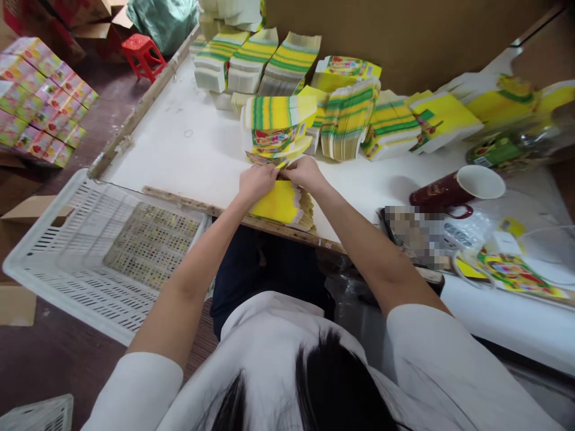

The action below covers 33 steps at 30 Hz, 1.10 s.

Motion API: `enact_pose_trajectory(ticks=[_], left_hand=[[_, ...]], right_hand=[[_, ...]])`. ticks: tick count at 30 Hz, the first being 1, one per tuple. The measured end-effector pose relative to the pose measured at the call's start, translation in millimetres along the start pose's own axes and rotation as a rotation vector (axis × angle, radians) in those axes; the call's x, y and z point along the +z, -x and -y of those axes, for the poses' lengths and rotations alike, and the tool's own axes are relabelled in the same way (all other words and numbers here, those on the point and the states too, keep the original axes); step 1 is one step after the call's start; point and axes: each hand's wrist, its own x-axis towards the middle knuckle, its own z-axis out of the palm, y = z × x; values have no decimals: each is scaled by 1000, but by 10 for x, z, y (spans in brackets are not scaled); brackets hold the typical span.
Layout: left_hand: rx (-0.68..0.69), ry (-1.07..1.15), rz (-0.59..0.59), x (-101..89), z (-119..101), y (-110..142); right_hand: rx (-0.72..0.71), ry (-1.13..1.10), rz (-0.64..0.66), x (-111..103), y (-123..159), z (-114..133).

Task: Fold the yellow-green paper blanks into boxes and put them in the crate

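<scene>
At the table's near edge, my left hand [258, 181] and my right hand [306, 173] come together with fingers closed. Between them they pinch the edge of a yellow printed carton [294, 149], which looks flat or partly folded; the fingertips are mostly hidden. Below my hands lies a pile of flat yellow cartons [276, 202] with ragged pale edges on its right. Just beyond my fingers stands a bundle of green-and-yellow striped cartons [274, 114]. Where the held carton ends and this bundle begins is hard to see.
More carton bundles [350, 117] line the back of the white table [166, 137]. A dark red mug [438, 191] lies on its side at right, near a plastic jar [507, 146]. A white plastic crate [63, 239] sits left, with a red stool [142, 57] and stacked boxes [40, 102] beyond.
</scene>
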Motion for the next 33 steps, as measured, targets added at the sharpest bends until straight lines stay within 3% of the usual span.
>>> enact_pose_trajectory(ticks=[3, 6, 9, 15, 17, 21, 26, 33], left_hand=[[-21, 7, -30, 34, -9, -4], [-27, 22, -68, 52, -15, -3], [-35, 57, -77, 55, -8, 2], [-63, 75, -93, 27, 36, 38], [-62, 76, -105, 8, 45, 54], [-73, 71, -105, -32, 53, 68], [-93, 53, -69, -51, 48, 57], [-140, 50, -46, -88, 35, 93]], right_hand=[[48, 252, -18, -137, -63, -11], [19, 283, -15, -275, -45, -28], [-9, 237, 43, -402, 79, -78], [54, -26, 326, -594, 482, -190], [60, -114, 320, -566, 609, -226], [63, -237, 115, -350, 758, -322], [78, -312, -107, -101, 682, -343], [60, -329, -104, 93, 576, -175]])
